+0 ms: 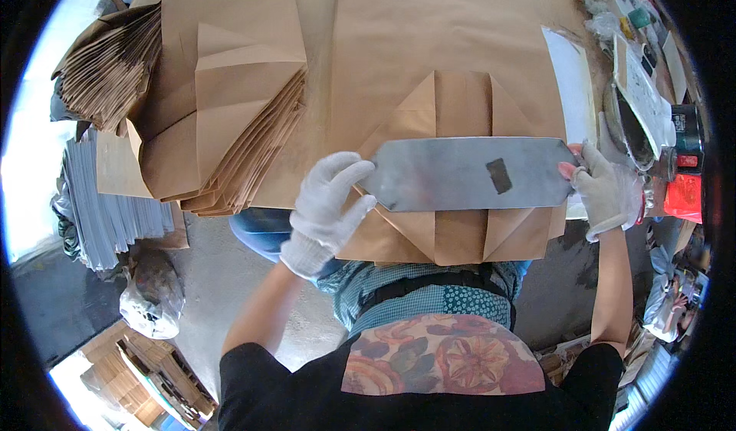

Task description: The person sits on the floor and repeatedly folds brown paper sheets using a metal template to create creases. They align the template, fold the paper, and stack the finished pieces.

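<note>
A flat grey metal plate (445,174) with cut corners and a small dark patch lies level across a folded brown paper bag (463,239). My right hand (606,189), in a pale glove with bare fingertips, pinches the plate's right end. At the left end is my left hand (326,212) in a white knit glove. Its thumb and fingers are apart, and the fingertips reach the plate's edge. The bag's folded flaps show above and below the plate, while its middle is hidden.
Stacked folded brown paper bags (249,124) sit to the left, beside another fanned stack (111,70). Large brown paper (445,24) covers the table. On the right are white sheets (571,86), a dark can (686,136) and a red container (682,197). A plastic bag (153,297) rests on the floor.
</note>
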A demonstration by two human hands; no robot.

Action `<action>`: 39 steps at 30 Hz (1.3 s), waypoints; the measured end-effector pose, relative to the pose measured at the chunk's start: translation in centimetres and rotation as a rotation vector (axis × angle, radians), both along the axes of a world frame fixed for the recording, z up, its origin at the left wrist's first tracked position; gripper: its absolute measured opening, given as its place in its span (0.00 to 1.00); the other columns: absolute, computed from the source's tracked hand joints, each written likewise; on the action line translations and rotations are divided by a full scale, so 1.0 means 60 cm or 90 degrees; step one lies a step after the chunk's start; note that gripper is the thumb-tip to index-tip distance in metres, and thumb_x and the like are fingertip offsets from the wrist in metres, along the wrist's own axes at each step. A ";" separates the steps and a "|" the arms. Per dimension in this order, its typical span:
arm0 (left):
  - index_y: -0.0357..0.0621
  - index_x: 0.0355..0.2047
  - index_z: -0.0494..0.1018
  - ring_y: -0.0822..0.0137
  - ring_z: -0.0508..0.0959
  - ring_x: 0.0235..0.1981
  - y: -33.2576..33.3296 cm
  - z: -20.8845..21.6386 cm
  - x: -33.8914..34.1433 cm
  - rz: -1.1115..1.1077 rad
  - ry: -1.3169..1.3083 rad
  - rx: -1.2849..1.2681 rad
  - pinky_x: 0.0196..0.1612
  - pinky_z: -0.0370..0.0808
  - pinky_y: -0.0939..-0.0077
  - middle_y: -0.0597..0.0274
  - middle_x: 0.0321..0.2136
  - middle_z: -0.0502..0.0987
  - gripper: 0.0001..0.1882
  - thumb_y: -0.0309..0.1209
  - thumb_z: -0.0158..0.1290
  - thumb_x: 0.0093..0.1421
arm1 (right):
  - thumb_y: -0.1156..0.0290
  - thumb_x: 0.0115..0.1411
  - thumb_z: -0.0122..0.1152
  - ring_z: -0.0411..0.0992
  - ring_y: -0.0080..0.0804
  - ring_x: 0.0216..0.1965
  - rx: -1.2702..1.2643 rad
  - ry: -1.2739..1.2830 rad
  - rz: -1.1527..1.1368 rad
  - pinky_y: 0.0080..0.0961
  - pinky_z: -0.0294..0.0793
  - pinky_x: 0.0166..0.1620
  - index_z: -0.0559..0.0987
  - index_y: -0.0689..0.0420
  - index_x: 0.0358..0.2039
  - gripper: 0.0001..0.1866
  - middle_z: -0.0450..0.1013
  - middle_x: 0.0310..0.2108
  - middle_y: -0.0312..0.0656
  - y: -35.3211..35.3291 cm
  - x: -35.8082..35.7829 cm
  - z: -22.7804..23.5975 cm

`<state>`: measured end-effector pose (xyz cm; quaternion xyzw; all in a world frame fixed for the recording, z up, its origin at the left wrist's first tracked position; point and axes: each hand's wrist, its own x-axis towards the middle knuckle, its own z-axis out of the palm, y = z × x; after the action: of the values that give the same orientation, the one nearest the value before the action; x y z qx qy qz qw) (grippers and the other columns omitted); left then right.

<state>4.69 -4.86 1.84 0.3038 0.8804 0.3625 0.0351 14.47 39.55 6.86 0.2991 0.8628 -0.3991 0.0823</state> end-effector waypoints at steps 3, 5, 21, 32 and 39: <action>0.48 0.43 0.84 0.50 0.83 0.49 -0.022 -0.010 -0.047 -0.117 -0.019 -0.015 0.53 0.82 0.60 0.55 0.48 0.81 0.20 0.27 0.75 0.49 | 0.74 0.63 0.71 0.72 0.21 0.35 0.014 0.056 0.057 0.21 0.73 0.41 0.82 0.64 0.49 0.15 0.75 0.36 0.35 -0.015 -0.011 -0.035; 0.50 0.39 0.84 0.54 0.84 0.43 -0.024 -0.012 -0.062 -0.147 0.027 -0.017 0.45 0.82 0.63 0.61 0.43 0.83 0.18 0.28 0.77 0.47 | 0.78 0.60 0.72 0.75 0.23 0.37 0.004 0.037 0.014 0.23 0.76 0.43 0.82 0.65 0.47 0.15 0.79 0.38 0.37 -0.027 -0.022 -0.041; 0.51 0.39 0.77 0.54 0.79 0.42 0.103 0.031 -0.008 -0.319 0.136 -0.254 0.46 0.75 0.56 0.63 0.37 0.76 0.25 0.34 0.71 0.37 | 0.79 0.57 0.70 0.77 0.51 0.53 0.349 -0.202 0.434 0.43 0.77 0.54 0.76 0.54 0.44 0.16 0.79 0.43 0.46 -0.070 -0.155 -0.009; 0.49 0.31 0.79 0.55 0.77 0.36 0.098 -0.015 -0.002 -0.153 -0.017 -0.011 0.45 0.70 0.59 0.64 0.30 0.77 0.16 0.27 0.69 0.40 | 0.71 0.42 0.85 0.73 0.49 0.62 0.227 0.086 0.488 0.43 0.75 0.64 0.82 0.51 0.45 0.28 0.77 0.55 0.42 -0.046 -0.002 -0.006; 0.48 0.50 0.78 0.49 0.72 0.55 0.132 0.030 -0.004 -0.010 -0.061 -0.197 0.57 0.70 0.54 0.52 0.52 0.75 0.32 0.31 0.76 0.43 | 0.60 0.36 0.89 0.75 0.49 0.56 0.286 0.077 0.496 0.41 0.78 0.59 0.83 0.52 0.43 0.32 0.77 0.54 0.42 -0.058 -0.038 -0.036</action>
<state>4.45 3.06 3.63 0.2838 0.9207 0.2363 0.1265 12.20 36.08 4.68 -0.0611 0.9796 -0.1579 0.1085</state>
